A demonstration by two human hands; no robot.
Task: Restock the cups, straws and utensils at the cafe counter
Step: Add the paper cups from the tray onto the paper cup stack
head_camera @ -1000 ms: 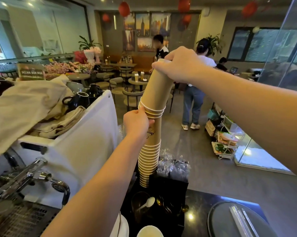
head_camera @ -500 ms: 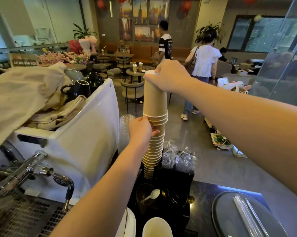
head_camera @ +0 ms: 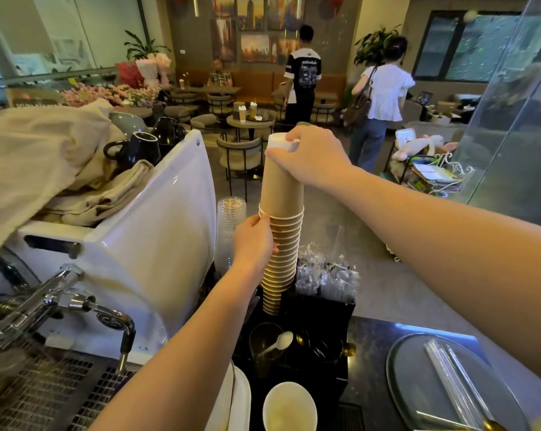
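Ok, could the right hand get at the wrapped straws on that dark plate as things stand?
Probably not yet: the right hand is gripping the top of the paper cup stack. Nothing covers the straws on the plate, so once it lets go, likely yes.

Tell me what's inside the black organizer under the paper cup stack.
The black organizer holds the paper cup stack, wrapped utensils and a glass with a white spoon. The stack's base is hidden inside.

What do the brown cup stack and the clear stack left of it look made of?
Brown cup stack: likely matte kraft paper, with pale rolled rims and a white base on top. Clear stack: likely thin glossy plastic; it is see-through, with ridged nested rims.
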